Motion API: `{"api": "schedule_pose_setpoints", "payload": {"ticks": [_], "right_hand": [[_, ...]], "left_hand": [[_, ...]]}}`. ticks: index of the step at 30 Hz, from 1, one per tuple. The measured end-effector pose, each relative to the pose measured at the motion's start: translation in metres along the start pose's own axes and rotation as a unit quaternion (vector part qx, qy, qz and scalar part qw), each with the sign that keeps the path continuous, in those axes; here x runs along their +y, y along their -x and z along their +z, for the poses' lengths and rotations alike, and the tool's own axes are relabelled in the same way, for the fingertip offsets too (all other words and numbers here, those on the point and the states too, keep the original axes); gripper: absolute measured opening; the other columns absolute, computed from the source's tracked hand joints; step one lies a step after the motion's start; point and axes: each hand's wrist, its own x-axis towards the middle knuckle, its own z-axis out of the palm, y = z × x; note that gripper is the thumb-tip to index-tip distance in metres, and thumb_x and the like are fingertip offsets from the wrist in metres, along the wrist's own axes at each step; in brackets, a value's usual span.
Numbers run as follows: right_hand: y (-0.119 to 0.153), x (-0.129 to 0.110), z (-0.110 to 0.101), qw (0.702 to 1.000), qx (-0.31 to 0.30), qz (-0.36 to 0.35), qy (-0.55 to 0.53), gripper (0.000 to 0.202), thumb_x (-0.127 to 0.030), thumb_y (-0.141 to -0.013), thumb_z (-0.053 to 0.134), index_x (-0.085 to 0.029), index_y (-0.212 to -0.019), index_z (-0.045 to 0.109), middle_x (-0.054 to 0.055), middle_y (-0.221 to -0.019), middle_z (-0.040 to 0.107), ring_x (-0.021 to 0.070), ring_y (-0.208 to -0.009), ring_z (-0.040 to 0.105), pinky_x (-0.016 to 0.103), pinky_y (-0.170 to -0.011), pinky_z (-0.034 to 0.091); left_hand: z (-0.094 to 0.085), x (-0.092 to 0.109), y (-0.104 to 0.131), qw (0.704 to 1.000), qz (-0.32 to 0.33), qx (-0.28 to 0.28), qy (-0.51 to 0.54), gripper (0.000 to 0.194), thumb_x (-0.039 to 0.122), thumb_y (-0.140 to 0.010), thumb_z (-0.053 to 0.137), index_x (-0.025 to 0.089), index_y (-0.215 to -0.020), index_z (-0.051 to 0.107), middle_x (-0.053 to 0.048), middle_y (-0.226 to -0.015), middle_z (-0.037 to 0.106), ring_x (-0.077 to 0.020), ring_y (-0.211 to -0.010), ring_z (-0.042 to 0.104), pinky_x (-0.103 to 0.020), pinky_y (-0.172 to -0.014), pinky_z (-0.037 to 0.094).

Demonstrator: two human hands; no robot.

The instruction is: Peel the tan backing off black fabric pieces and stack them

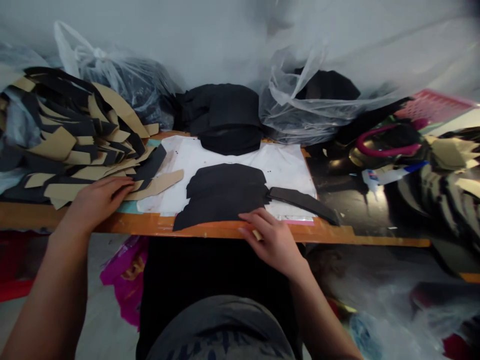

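Note:
My left hand (pixel 95 200) reaches onto a heap of tan-and-black cut pieces (pixel 71 155) on the left. Its fingers and thumb are closed over the edge of a tan piece (pixel 159 183) at the front of the heap. My right hand (pixel 272 237) is at the table's front edge, its fingertips by the lower right corner of overlapping black pieces (pixel 225 192). The fingers of that hand are curled, and a small tan bit shows between them, too little to name. A narrow black strip stack (pixel 302 202) lies right of the black pieces.
A white sheet (pixel 174 155) covers the middle of the wooden table (pixel 210 228). Behind it sit a black stack (pixel 225 110) and clear plastic bags (pixel 138 85). To the right are a white bottle with a blue end (pixel 393 175), a magenta ring-shaped handle (pixel 390 150) and a pink basket (pixel 438 112).

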Motion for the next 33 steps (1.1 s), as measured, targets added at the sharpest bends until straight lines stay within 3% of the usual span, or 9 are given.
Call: {"api": "schedule_pose_setpoints", "payload": {"ticks": [3, 9, 14, 18, 22, 26, 27, 30, 33], "right_hand": [[-0.003, -0.007, 0.013, 0.999, -0.030, -0.025, -0.005, 0.025, -0.031, -0.104, 0.054, -0.019, -0.123, 0.067, 0.010, -0.110, 0.070, 0.0185, -0.088, 0.070, 0.029, -0.074, 0.055], [-0.003, -0.010, 0.019, 0.998, -0.051, -0.030, 0.011, 0.023, -0.032, -0.104, 0.054, -0.018, -0.115, 0.069, 0.008, -0.100, 0.070, 0.0168, -0.079, 0.068, 0.027, -0.069, 0.051], [0.000, -0.011, 0.022, 0.998, -0.063, -0.023, 0.001, 0.022, -0.032, -0.104, 0.055, -0.017, -0.113, 0.069, 0.008, -0.100, 0.071, 0.0165, -0.079, 0.067, 0.026, -0.068, 0.050], [0.001, -0.011, 0.024, 0.997, -0.072, -0.025, -0.010, 0.021, -0.031, -0.104, 0.055, -0.017, -0.110, 0.069, 0.008, -0.099, 0.072, 0.0182, -0.084, 0.068, 0.027, -0.073, 0.052], [0.003, -0.013, 0.029, 0.997, -0.062, -0.031, -0.028, 0.019, -0.029, -0.102, 0.058, -0.017, -0.112, 0.069, 0.009, -0.105, 0.074, 0.0206, -0.092, 0.071, 0.029, -0.079, 0.054], [0.002, -0.021, 0.037, 0.997, -0.017, -0.035, -0.069, 0.027, -0.030, -0.102, 0.059, -0.016, -0.123, 0.067, 0.010, -0.107, 0.074, 0.0192, -0.087, 0.071, 0.028, -0.074, 0.055], [0.001, -0.025, 0.039, 0.996, 0.008, -0.038, -0.085, 0.032, -0.031, -0.102, 0.060, -0.016, -0.130, 0.064, 0.010, -0.107, 0.074, 0.0188, -0.087, 0.071, 0.028, -0.075, 0.056], [-0.003, -0.033, 0.039, 0.986, 0.063, -0.053, -0.144, 0.040, -0.031, -0.102, 0.060, -0.017, -0.140, 0.058, 0.010, -0.107, 0.074, 0.0181, -0.091, 0.070, 0.029, -0.082, 0.056], [-0.004, -0.035, 0.032, 0.979, 0.042, -0.044, -0.196, 0.019, -0.023, -0.102, 0.057, -0.019, -0.114, 0.071, 0.007, -0.097, 0.075, 0.0162, -0.085, 0.069, 0.027, -0.079, 0.054]], "left_hand": [[-0.006, 0.007, 0.000, 0.998, 0.008, -0.036, 0.053, 0.062, 0.075, -0.089, 0.051, 0.024, -0.119, 0.071, -0.004, -0.126, 0.071, -0.0248, -0.119, 0.065, -0.045, -0.108, 0.051], [-0.005, 0.012, 0.006, 0.996, 0.008, 0.018, 0.090, 0.051, 0.068, -0.088, 0.060, 0.021, -0.100, 0.075, -0.008, -0.128, 0.062, -0.0243, -0.122, 0.060, -0.044, -0.111, 0.050], [0.000, 0.005, 0.013, 0.996, 0.001, 0.017, 0.091, 0.040, 0.060, -0.095, 0.055, 0.027, -0.109, 0.073, 0.001, -0.116, 0.074, -0.0193, -0.112, 0.068, -0.042, -0.106, 0.053], [-0.005, -0.006, 0.010, 0.994, -0.037, 0.015, 0.099, 0.052, 0.072, -0.091, 0.053, 0.027, -0.106, 0.076, 0.003, -0.109, 0.078, -0.0202, -0.103, 0.072, -0.040, -0.099, 0.057], [-0.012, 0.000, 0.006, 0.992, -0.047, 0.118, 0.006, 0.045, 0.062, -0.094, 0.056, 0.021, -0.098, 0.074, 0.000, -0.099, 0.079, -0.0193, -0.094, 0.072, -0.036, -0.088, 0.058], [-0.026, 0.058, 0.018, 0.906, 0.112, 0.390, -0.123, 0.017, 0.033, -0.089, 0.068, 0.015, -0.091, 0.069, -0.008, -0.088, 0.075, -0.0202, -0.084, 0.069, -0.035, -0.080, 0.056], [-0.030, 0.081, 0.021, 0.894, 0.187, 0.390, -0.114, 0.013, 0.026, -0.085, 0.072, 0.017, -0.093, 0.069, -0.007, -0.087, 0.074, -0.0203, -0.084, 0.069, -0.036, -0.081, 0.056], [-0.042, 0.157, 0.028, 0.903, 0.350, 0.250, 0.006, 0.027, 0.015, -0.082, 0.076, 0.018, -0.108, 0.069, -0.006, -0.096, 0.076, -0.0190, -0.086, 0.069, -0.034, -0.081, 0.055], [-0.044, 0.211, 0.029, 0.915, 0.339, 0.163, 0.147, 0.025, 0.008, -0.087, 0.069, 0.016, -0.111, 0.067, -0.007, -0.092, 0.074, -0.0172, -0.084, 0.067, -0.032, -0.077, 0.054]]}}
